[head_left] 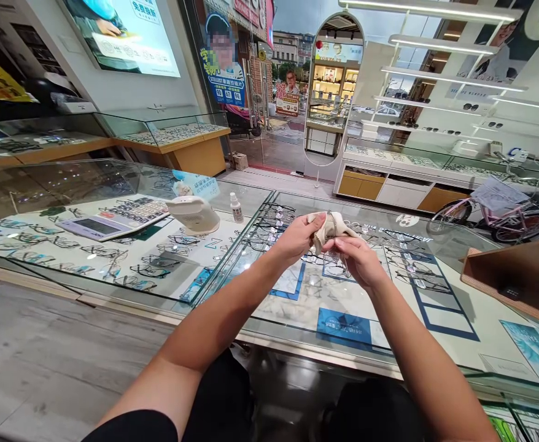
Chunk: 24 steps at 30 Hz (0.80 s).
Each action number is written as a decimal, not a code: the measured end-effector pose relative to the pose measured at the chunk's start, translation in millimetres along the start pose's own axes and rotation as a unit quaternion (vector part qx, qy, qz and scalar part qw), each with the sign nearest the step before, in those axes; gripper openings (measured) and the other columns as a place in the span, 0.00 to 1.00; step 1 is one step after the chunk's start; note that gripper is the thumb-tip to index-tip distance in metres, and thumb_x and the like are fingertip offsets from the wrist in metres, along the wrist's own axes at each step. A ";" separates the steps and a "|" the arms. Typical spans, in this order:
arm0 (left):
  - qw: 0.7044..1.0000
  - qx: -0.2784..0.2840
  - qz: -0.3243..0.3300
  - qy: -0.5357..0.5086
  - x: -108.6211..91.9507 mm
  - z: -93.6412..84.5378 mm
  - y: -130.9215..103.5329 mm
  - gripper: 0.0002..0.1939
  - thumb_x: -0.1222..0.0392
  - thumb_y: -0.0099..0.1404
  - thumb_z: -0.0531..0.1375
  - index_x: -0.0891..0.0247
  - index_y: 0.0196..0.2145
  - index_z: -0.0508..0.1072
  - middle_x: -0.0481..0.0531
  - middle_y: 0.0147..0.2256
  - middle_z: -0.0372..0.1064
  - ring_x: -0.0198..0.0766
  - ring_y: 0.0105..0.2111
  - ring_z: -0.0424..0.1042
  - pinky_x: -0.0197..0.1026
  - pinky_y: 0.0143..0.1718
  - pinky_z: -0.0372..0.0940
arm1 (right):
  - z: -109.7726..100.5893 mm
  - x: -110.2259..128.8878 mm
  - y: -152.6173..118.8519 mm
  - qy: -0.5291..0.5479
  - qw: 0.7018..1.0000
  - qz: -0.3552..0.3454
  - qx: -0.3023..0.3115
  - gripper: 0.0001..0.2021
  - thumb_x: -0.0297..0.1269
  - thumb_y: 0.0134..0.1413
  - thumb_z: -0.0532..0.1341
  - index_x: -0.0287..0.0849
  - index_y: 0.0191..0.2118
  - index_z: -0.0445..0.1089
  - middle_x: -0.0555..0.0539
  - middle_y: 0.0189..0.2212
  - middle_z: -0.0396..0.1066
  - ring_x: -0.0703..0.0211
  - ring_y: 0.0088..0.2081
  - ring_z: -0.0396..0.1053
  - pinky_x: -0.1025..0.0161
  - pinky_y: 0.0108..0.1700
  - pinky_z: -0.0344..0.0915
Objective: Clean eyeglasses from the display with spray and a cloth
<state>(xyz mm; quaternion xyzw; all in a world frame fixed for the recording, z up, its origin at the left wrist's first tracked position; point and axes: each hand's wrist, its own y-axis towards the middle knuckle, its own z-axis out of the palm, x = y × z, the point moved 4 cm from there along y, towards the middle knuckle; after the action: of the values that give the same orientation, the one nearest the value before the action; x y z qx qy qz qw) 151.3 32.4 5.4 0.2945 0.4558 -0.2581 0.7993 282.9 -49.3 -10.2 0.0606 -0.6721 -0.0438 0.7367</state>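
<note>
Above the glass counter [232,341], both hands meet at a beige cloth [333,226]. My left hand [297,238] is closed, pinching the cloth's left side between thumb and fingers. At its lower right edge, my right hand [360,259] is also closed, with thumb and fingertips pressed against the folds. Something thin and shiny, perhaps part of a spectacle frame, shows around the cloth, but I cannot make it out clearly. Rows of eyeglasses [419,270] lie under the glass beneath and beyond the hands.
Left of the hands, a white spray bottle [236,209], a pale rounded device [194,215] and a large calculator [113,222] stand on the counter. A wooden stand [504,279] is at the right. Beyond are an oval mirror [334,92] and a pink bicycle [495,215].
</note>
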 end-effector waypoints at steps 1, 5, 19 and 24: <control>1.000 0.002 -0.008 -0.015 -1.9 0.0 -0.1 0.27 0.39 0.59 0.75 0.68 0.35 0.78 0.52 0.27 0.73 0.33 0.26 0.69 0.37 0.30 0.63 | -1.7 1.2 0.1 0.008 1.000 0.004 -0.011 0.20 0.60 0.54 0.72 0.46 0.35 0.85 0.42 0.36 0.80 0.50 0.37 0.69 0.54 0.41 0.66; 0.998 0.041 -0.028 -0.032 -8.5 8.8 -3.7 0.24 0.49 0.53 0.80 0.67 0.40 0.79 0.52 0.32 0.75 0.35 0.33 0.72 0.37 0.38 0.65 | -5.7 4.3 1.1 0.039 0.999 0.011 -0.028 0.19 0.58 0.51 0.74 0.46 0.34 0.85 0.43 0.36 0.79 0.53 0.34 0.67 0.56 0.37 0.64; 0.997 -0.023 0.018 0.066 11.6 -6.8 4.0 0.32 0.29 0.65 0.66 0.65 0.30 0.73 0.48 0.21 0.69 0.31 0.21 0.66 0.35 0.24 0.58 | -4.3 -6.3 6.4 -0.013 1.000 0.006 0.021 0.21 0.58 0.55 0.72 0.42 0.32 0.84 0.47 0.27 0.74 0.58 0.31 0.60 0.58 0.38 0.57; 0.998 0.033 0.026 0.036 2.5 0.5 2.3 0.28 0.42 0.56 0.78 0.66 0.42 0.76 0.49 0.30 0.75 0.32 0.30 0.72 0.34 0.34 0.66 | -17.9 -5.5 9.3 0.015 1.000 0.009 -0.021 0.20 0.58 0.50 0.75 0.45 0.34 0.86 0.44 0.32 0.77 0.57 0.31 0.61 0.57 0.36 0.58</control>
<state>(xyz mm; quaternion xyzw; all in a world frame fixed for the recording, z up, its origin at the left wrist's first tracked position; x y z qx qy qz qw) 154.2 33.3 4.0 0.3417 0.4681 -0.2415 0.7783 300.1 -38.8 -15.9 0.0401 -0.6606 -0.0507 0.7479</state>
